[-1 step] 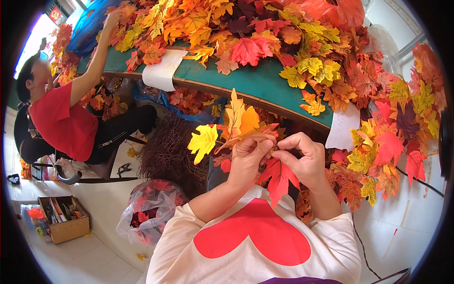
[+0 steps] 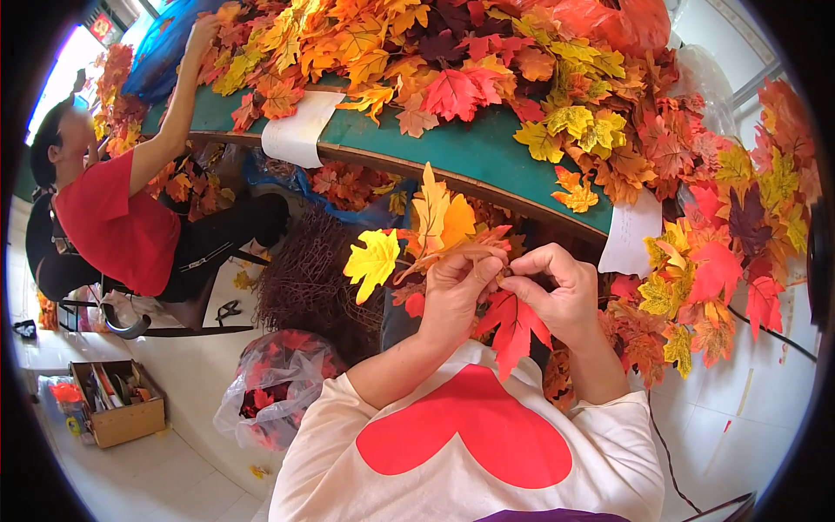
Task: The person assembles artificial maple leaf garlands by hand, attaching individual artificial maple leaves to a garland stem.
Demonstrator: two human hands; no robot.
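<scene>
In front of my chest, my left hand [image 2: 459,285] is closed round the stems of an artificial maple-leaf spray, with a yellow leaf [image 2: 374,261] and an orange leaf [image 2: 433,213] fanning out beyond its fingers. Close against it, my right hand [image 2: 561,296] has thumb and forefinger pinched together at the same stems. A red leaf [image 2: 515,326] hangs down between the two hands, its stem leading up into the pinch. The exact spot where the fingertips meet the stem is hidden.
Heaped artificial autumn leaves [image 2: 374,52] cover much of the green table [image 2: 435,148] ahead. Brown twig-like stems [image 2: 304,287] and a clear plastic bag of red leaves [image 2: 287,383] lie left of me. A co-worker in a red shirt [image 2: 117,226] sits at left, beyond a cardboard box [image 2: 126,409].
Almost nothing differs: the yellow leaf has shifted very slightly left, and the co-worker's raised arm has moved a little left. My hands keep their place.
</scene>
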